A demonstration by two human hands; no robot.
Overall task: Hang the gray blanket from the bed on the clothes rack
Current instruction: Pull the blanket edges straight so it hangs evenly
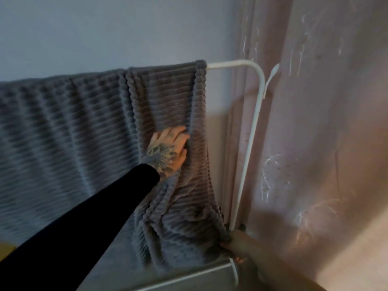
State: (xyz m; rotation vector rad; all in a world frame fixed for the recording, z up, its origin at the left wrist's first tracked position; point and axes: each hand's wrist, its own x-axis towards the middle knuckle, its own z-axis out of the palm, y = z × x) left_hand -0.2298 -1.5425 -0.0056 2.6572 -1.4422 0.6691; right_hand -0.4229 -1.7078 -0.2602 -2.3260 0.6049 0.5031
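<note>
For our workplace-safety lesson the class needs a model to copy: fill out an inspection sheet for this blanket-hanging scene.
Surface: pale shelf edge below the blanket, blurred.
Job's things: gray blanket draped over the top rail of the white clothes rack.
Clutter: yellow object at the left edge, unidentifiable.
Grippers: left hand lies on the blanket, fingertips hidden in a fold; right hand grips its lower corner.
Cables: nothing seen.
Surroundings: pale wall; pink curtain beside the rack.
</note>
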